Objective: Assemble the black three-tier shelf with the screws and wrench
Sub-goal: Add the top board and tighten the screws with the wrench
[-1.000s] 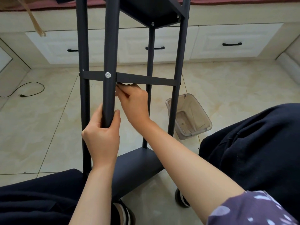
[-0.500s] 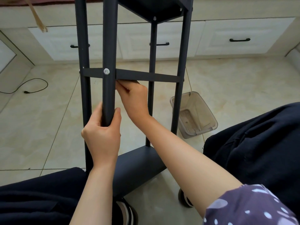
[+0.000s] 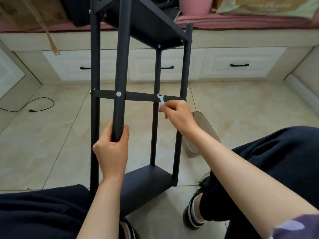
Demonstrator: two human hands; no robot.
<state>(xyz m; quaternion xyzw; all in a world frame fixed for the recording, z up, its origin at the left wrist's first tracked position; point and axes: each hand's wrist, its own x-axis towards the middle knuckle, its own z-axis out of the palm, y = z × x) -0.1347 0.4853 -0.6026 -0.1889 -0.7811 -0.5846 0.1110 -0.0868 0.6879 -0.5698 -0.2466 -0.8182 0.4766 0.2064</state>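
Black shelf frame (image 3: 138, 94) upright on floor, near post (image 3: 119, 107) gripped by left hand (image 3: 112, 149). Small wrench (image 3: 161, 99) pinched in right hand (image 3: 177, 116) at crossbar (image 3: 141, 97). Advised: jaw seated squarely, post steadied throughout.

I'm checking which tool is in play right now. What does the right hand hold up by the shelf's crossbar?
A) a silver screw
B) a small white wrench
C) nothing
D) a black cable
B: the right hand pinches a small white wrench, its open end raised against the crossbar, while the left hand grips a front post.
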